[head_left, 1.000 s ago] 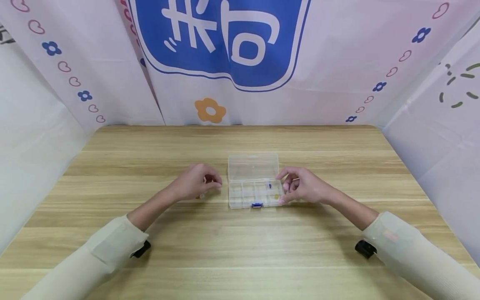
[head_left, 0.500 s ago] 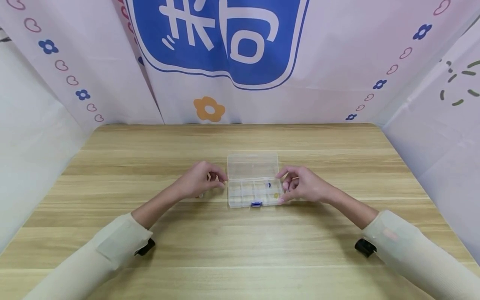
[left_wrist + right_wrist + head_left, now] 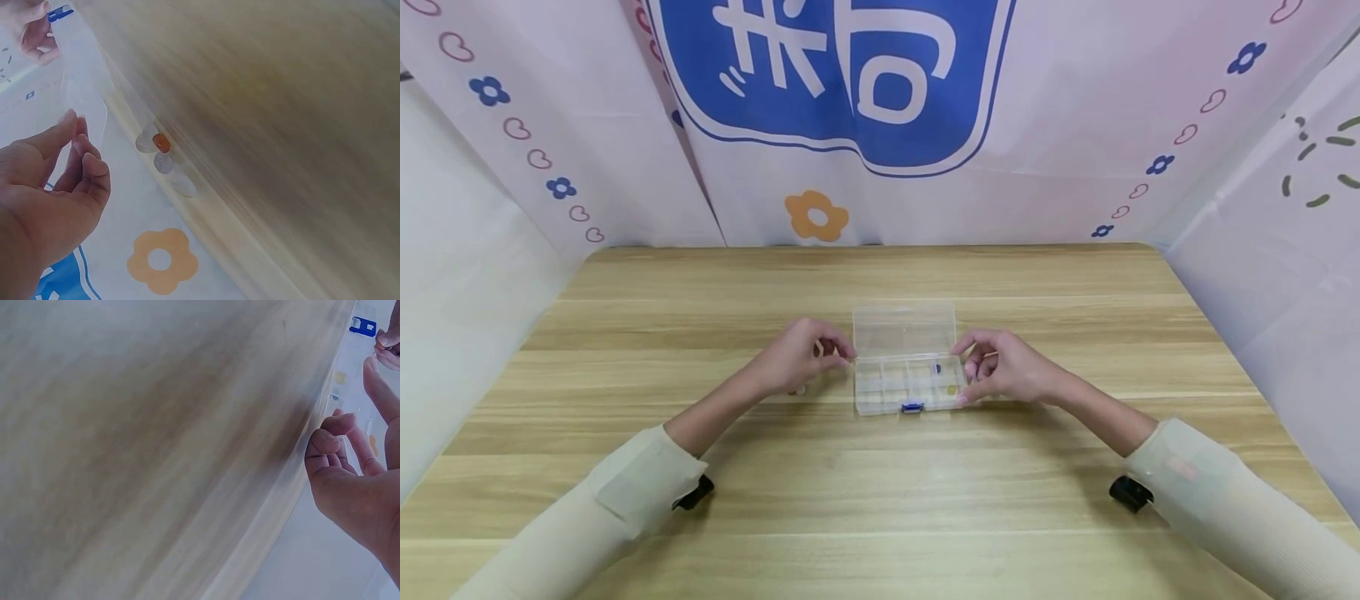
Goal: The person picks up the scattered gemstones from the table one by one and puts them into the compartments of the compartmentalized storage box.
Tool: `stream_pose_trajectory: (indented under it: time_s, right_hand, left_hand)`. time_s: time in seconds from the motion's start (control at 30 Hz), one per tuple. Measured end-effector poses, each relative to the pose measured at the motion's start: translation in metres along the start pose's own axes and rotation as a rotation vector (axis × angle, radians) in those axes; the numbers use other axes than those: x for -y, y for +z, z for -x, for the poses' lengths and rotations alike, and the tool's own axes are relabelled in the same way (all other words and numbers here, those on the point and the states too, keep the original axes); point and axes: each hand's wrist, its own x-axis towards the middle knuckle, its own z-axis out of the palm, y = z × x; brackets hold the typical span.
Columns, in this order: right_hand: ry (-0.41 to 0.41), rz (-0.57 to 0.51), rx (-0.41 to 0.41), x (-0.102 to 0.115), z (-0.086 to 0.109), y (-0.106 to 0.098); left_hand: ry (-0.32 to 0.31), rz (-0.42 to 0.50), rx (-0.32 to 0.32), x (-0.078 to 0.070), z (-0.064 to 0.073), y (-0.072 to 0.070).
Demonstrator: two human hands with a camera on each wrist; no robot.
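Clear, lid-open compartment box [image 3: 904, 367], blue latch [image 3: 912, 407].

Clear box [image 3: 904, 358], blue clasp [image 3: 912, 407]; orange bead [image 3: 161, 142] among whitish ones; light wood-grain table [image 3: 880, 483]; cream sleeves [image 3: 625, 492].

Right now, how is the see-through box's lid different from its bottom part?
The lid is one plain clear sheet, lying open on the far side; the tray is split into small compartments. The lid holds nothing, while the tray holds a few small bits and carries a blue latch on its near edge. Both are clear plastic and about the same size.
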Motion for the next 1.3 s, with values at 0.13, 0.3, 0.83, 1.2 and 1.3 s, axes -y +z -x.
stream_pose_trajectory:
  time_s: [0.13, 0.3, 0.83, 1.2, 1.3]
  right_hand:
    - [-0.002, 0.003, 0.000, 0.000, 0.000, 0.000]
    - [0.000, 0.001, 0.001, 0.001, 0.000, 0.000]
    - [-0.005, -0.002, -0.002, 0.000, 0.001, 0.000]
    - [0.008, 0.005, -0.003, 0.000, 0.000, 0.000]
    - [0.009, 0.006, -0.004, 0.001, 0.001, 0.001]
  left_hand:
    - [-0.011, 0.001, 0.000, -0.003, -0.001, 0.001]
    - [-0.001, 0.001, 0.002, -0.006, -0.003, 0.003]
    - [0.033, -0.001, 0.025, -0.014, -0.009, 0.008]
    - [0.021, 0.003, 0.026, -0.015, -0.012, 0.009]
    - [0.024, 0.005, 0.023, -0.016, -0.012, 0.009]
